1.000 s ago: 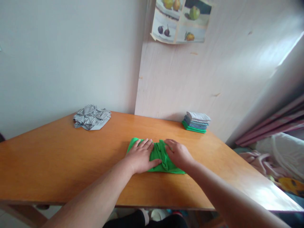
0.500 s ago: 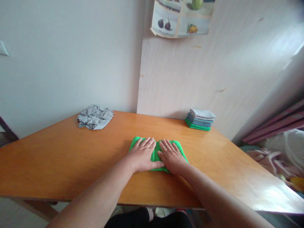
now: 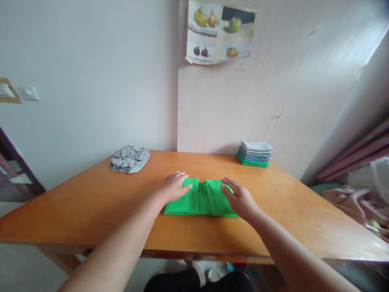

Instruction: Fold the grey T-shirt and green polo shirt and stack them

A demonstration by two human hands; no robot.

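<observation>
A bright green folded cloth garment (image 3: pixel 190 205) lies flat on the wooden table in front of me, its two side flaps turned in so that a narrow strip shows between them. My left hand (image 3: pixel 175 187) is at its left edge, fingers stretched out and thumb apart. At the right edge is my right hand (image 3: pixel 238 196), with the fingers loosely curved and the thumb spread. Neither hand grips the cloth; whether the fingertips touch it I cannot tell.
On the table (image 3: pixel 100 211), a crumpled striped cloth (image 3: pixel 129 158) lies at the back left. A neat stack of folded clothes (image 3: pixel 255 154), grey, blue and green, stands at the back right against the wall. Pinkish bedding (image 3: pixel 343 200) is beyond the right edge.
My hands have moved apart from the middle of the green garment to its left and right edges, uncovering its centre. The camera view has shifted too.
</observation>
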